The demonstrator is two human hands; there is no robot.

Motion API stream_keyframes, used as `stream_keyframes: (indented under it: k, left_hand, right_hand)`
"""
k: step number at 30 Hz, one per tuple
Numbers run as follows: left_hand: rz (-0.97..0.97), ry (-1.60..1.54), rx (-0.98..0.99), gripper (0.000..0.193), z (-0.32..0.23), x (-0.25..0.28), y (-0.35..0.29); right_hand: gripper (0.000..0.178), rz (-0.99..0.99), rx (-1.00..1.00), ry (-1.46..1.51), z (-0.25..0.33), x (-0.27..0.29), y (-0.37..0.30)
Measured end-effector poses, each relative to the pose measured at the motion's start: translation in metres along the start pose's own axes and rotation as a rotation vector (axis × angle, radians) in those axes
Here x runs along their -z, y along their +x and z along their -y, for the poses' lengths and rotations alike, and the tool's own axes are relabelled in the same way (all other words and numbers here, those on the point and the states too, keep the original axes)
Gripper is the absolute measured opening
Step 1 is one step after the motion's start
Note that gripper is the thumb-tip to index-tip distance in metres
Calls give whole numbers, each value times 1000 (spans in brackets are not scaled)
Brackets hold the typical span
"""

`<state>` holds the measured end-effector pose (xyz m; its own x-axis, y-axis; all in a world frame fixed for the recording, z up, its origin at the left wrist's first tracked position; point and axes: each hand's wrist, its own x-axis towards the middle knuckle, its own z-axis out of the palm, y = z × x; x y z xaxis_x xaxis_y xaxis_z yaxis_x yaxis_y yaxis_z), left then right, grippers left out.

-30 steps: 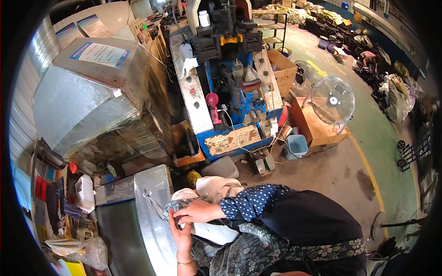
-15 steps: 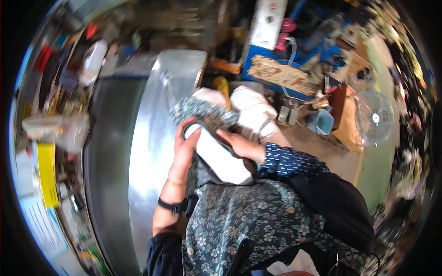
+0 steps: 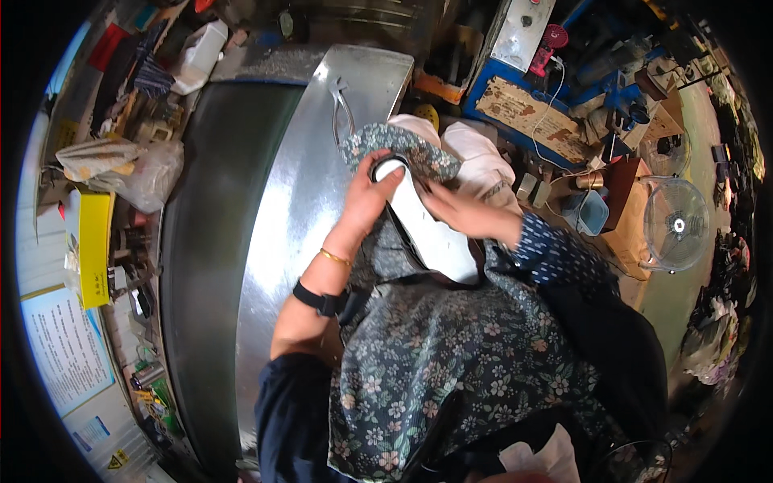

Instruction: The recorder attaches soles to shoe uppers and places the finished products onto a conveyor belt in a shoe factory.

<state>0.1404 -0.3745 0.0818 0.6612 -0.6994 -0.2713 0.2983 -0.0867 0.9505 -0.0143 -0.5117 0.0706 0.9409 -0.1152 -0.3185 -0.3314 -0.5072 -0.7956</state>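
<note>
A shoe lies sole up across my lap, its white, flat bottom (image 3: 441, 237) framed by a dark upper edge. My left hand (image 3: 372, 197) is closed round its far end, thumb on the white surface and fingers over the rim. At the right side of the shoe, my right hand (image 3: 471, 216) grips the edge, fingers close together and their tips partly hidden. Beneath the shoe is dark floral cloth, part of the apron (image 3: 451, 362) over my lap. Pincers (image 3: 343, 113) with metal handles rest on the shiny metal tabletop (image 3: 282, 233) beyond my left hand.
Left of the metal top runs a dark belt (image 3: 209, 241). A yellow box (image 3: 95, 249), a plastic bag (image 3: 153, 177) and a white jug (image 3: 200, 56) stand along the left. To the right are a fan (image 3: 678, 225), a blue bin (image 3: 592, 212) and a worn board (image 3: 527, 113).
The whole view has shifted, so the scene sits further right and the hands and shoe higher. Both hands stay on the shoe. The pincers show more sharply.
</note>
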Motion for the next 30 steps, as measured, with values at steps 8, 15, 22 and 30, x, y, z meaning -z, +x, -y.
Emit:
stream_keyframes:
  k: [8,15,22,30]
  left_hand:
    - [-171,-648,143,55,18,-5,-16]
    - [-281,1449,90,42,-27,-2,-20]
    - [35,913,-34,46,-22,7,-53]
    - [-260,1066,-240,47,37,-2,-81]
  right_hand:
    - [77,-201,104,442,2,-30,7]
    - [79,-258,-38,386,44,-43,13]
    - [78,-412,39,682,28,-51,13]
    - [77,-373,66,388,29,-55,-3]
